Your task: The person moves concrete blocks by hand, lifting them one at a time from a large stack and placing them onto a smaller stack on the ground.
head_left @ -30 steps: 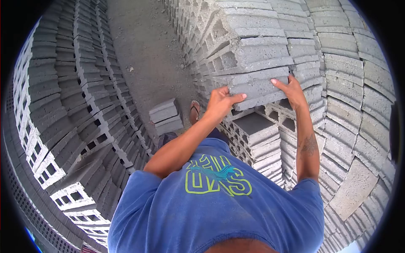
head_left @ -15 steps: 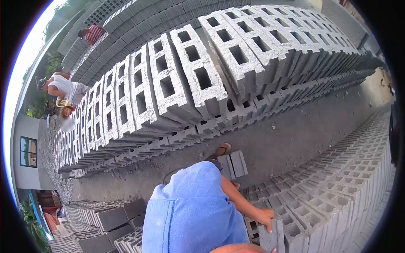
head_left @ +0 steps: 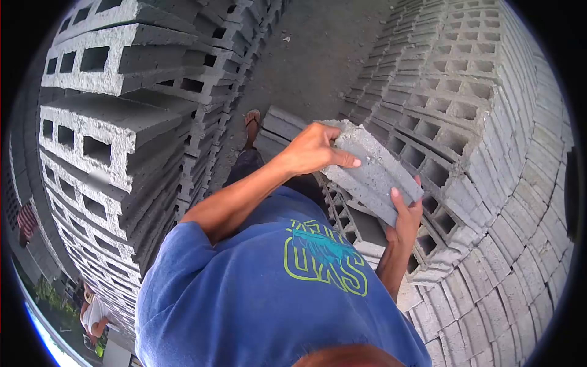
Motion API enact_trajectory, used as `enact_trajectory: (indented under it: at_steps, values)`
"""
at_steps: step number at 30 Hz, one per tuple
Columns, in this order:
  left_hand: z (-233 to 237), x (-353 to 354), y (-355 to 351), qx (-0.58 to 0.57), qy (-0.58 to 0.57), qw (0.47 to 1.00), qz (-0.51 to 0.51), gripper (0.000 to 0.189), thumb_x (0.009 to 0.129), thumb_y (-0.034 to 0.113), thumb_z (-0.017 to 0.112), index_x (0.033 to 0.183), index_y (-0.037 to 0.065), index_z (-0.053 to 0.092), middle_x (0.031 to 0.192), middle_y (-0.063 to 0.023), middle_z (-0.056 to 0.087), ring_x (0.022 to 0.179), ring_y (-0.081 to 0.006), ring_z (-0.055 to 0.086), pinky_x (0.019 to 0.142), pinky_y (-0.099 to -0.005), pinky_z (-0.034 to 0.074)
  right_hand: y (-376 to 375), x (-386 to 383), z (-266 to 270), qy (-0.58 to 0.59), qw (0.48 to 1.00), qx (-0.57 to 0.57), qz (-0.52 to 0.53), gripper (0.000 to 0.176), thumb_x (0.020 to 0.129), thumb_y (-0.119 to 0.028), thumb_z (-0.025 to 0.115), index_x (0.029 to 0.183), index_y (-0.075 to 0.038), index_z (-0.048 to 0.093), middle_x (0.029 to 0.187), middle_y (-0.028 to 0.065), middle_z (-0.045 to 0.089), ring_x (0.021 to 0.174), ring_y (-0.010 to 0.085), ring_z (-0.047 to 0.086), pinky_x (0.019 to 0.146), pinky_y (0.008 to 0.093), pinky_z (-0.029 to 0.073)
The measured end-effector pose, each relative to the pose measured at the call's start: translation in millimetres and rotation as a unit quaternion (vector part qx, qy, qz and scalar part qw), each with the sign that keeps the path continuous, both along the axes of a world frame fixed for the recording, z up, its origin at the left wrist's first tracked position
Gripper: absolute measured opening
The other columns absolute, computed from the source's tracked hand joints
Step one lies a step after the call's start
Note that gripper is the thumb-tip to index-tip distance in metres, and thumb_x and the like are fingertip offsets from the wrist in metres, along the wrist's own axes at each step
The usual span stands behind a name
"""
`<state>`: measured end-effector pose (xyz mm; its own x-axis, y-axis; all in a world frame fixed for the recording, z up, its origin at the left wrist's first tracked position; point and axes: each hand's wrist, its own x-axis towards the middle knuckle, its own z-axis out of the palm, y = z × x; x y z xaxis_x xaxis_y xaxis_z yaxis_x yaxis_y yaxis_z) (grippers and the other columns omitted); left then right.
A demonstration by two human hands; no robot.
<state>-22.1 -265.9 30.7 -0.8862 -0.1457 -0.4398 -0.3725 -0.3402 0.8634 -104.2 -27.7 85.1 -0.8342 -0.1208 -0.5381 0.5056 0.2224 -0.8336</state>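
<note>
Both of my hands hold a grey concrete hollow block [head_left: 376, 168], tilted in front of my chest. My left hand [head_left: 318, 150] grips its upper left end, thumb across the near face. At the lower right end my right hand [head_left: 405, 211] is closed round the block, thumb on the near face. A row of stacked hollow blocks [head_left: 437, 174] stands just beyond my right hand, their cavities facing up. Under the held block, more stacked blocks [head_left: 339, 214] are partly covered by it and by my arms.
A tall stack of hollow blocks [head_left: 85, 125] rises on my left. Bare ground [head_left: 318, 49] runs between the stacks. Near my sandalled foot [head_left: 251, 125] lies a block [head_left: 284, 122]. Two other people, one in a striped shirt [head_left: 26, 221] and one in white [head_left: 95, 315], are far left.
My view has swung down and to the right. A block that my left hand was touching at the right-hand stack is now raised before my chest, held in both hands.
</note>
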Motion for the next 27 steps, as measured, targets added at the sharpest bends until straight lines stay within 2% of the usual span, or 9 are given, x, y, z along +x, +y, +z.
enact_trajectory:
  at_steps: [3,5,7,9,10,14,19,23,27]
  values:
    - [-20.0,3.5,-33.7,0.002,-0.018,1.0,-0.009,0.041,0.069,0.025,0.084,0.094,-0.005,0.07,0.084,-0.0107,0.07,0.077,-0.0147,0.062,0.072,-0.0302,0.048,-32.1,-0.8,-31.1,-0.02,1.0,-0.018,-0.012,0.091,0.073,-0.002,0.079,0.146,0.0,0.026,0.129,0.0185,0.05,0.116,0.0276,0.052,0.1,0.0383,0.04]
    - [-37.3,3.0,-49.2,-0.009,-0.025,1.0,0.003,0.043,0.071,0.026,0.083,0.098,-0.005,0.069,0.087,-0.0124,0.07,0.081,-0.0164,0.064,0.076,-0.0304,0.048,-48.9,-8.1,-67.2,-0.031,0.998,-0.056,0.008,0.09,0.075,-0.013,0.08,0.147,-0.002,0.027,0.131,0.0202,0.049,0.12,0.0282,0.049,0.103,0.0397,0.037]
    - [-89.4,7.5,-61.4,-0.031,-0.063,0.997,-0.015,0.05,0.07,0.028,0.084,0.101,-0.007,0.067,0.091,-0.0147,0.071,0.086,-0.0188,0.066,0.08,-0.0302,0.049,-62.0,-12.1,-120.2,-0.072,0.995,-0.063,-0.02,0.088,0.079,-0.03,0.077,0.147,-0.005,0.028,0.134,0.0211,0.047,0.125,0.0293,0.045,0.106,0.0407,0.033]
    - [-159.0,12.1,-68.5,-0.201,-0.148,0.968,-0.005,0.059,0.067,0.031,0.085,0.106,-0.008,0.065,0.096,-0.0177,0.07,0.092,-0.0214,0.066,0.084,-0.03,0.049,-85.9,-9.3,-170.0,-0.09,0.994,-0.057,-0.028,0.087,0.08,-0.043,0.073,0.146,-0.006,0.032,0.138,0.0232,0.044,0.129,0.0302,0.04,0.108,0.0412,0.031]
    - [-167.4,8.9,-74.4,-0.128,-0.169,0.977,0.014,0.067,0.063,0.028,0.088,0.111,-0.01,0.061,0.101,-0.0197,0.069,0.095,-0.0243,0.066,0.086,-0.0313,0.049,-92.4,-9.0,-203.4,-0.094,0.993,-0.056,-0.042,0.087,0.08,-0.043,0.073,0.146,-0.006,0.032,0.138,0.0232,0.044,0.129,0.0302,0.04,0.108,0.0412,0.031]
    - [-256.1,-0.6,-83.8,-0.094,-0.185,0.977,0.042,0.069,0.06,0.022,0.09,0.114,-0.01,0.06,0.103,-0.02,0.068,0.094,-0.0264,0.067,0.086,-0.0326,0.05,-126.0,-19.3,-317.1,-0.052,0.995,0.08,0.006,0.091,0.075,-0.05,0.075,0.144,-0.004,0.037,0.139,0.0279,0.042,0.132,0.0327,0.039,0.107,0.0401,0.032]
    - [-382.8,-15.2,-90.1,-0.092,-0.283,0.953,0.061,0.071,0.059,0.018,0.09,0.115,-0.011,0.058,0.102,-0.0193,0.068,0.094,-0.0267,0.067,0.086,-0.0332,0.051,-137.1,-30.4,-454.8,-0.063,0.991,0.113,0.033,0.096,0.071,-0.056,0.075,0.144,-0.006,0.038,0.14,0.028,0.041,0.132,0.0355,0.039,0.107,0.0415,0.032]
    - [-460.9,-8.2,-89.7,-0.092,-0.308,0.945,0.055,0.07,0.06,0.017,0.089,0.116,-0.01,0.057,0.104,-0.0195,0.068,0.094,-0.0263,0.066,0.085,-0.0333,0.052,-140.5,-22.5,-519.8,-0.103,0.981,0.153,0.052,0.098,0.071,-0.062,0.073,0.143,-0.005,0.039,0.142,0.0293,0.038,0.134,0.0381,0.036,0.108,0.0437,0.031]
    - [-509.4,1.7,-91.3,-0.053,-0.326,0.943,0.046,0.067,0.061,0.014,0.088,0.117,-0.009,0.057,0.107,-0.0199,0.066,0.095,-0.0265,0.066,0.084,-0.034,0.052,-147.3,-20.7,-540.5,-0.119,0.979,0.159,0.051,0.1,0.07,-0.064,0.071,0.142,-0.003,0.04,0.141,0.0303,0.039,0.133,0.039,0.037,0.108,0.0433,0.032]
